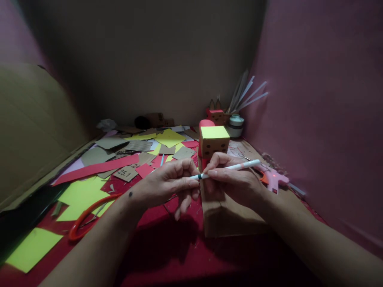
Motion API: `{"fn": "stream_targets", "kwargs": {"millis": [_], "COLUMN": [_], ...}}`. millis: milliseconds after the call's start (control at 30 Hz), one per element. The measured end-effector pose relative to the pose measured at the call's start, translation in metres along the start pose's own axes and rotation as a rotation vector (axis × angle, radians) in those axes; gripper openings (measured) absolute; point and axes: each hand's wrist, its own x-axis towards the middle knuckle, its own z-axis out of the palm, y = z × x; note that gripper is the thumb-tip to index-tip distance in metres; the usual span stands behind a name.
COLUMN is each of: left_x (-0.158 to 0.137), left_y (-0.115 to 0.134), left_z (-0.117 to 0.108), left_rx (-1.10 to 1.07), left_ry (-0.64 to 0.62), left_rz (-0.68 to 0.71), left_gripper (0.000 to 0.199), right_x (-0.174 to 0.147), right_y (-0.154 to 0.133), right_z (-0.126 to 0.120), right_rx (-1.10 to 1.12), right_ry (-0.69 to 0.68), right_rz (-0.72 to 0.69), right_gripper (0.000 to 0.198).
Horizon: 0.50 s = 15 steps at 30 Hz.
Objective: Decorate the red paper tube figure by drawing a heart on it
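My right hand (233, 175) grips a white felt-tip pen (243, 164) by its barrel, with thumb and fingers pinched near its front. The pen lies almost level, and a dark green band shows near its left end. At that end my left hand (176, 177) pinches the pen between thumb and index finger, its other fingers hanging loosely below. Just behind my hands stands a cardboard box figure (214, 147) with a yellow top, dark drawn dots and red paper behind it. Beneath my right hand is a brown cardboard piece (230, 219), partly hidden.
Cardboard and paper scraps (125, 143) cover the left of the red table (167, 255). Orange-handled scissors (89, 219) lie beside my left forearm. A pink glue gun (273, 177) rests at right. Behind stand a jar (235, 125), glue sticks (251, 93) and another box figure (216, 115).
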Motion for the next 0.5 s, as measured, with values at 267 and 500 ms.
{"fn": "stream_targets", "kwargs": {"millis": [267,500], "left_x": [0.000,-0.001], "left_y": [0.001,0.011], "left_z": [0.008,-0.030], "left_rx": [0.025,0.471], "left_ry": [-0.012,0.201], "left_rz": [0.053,-0.062], "left_gripper": [0.009,0.033], "right_x": [-0.006,-0.006], "right_y": [0.002,-0.003], "right_z": [-0.004,-0.006], "right_rx": [-0.073,-0.375], "right_ry": [-0.021,0.053], "right_rz": [-0.066,-0.231], "right_gripper": [0.024,0.014]}}
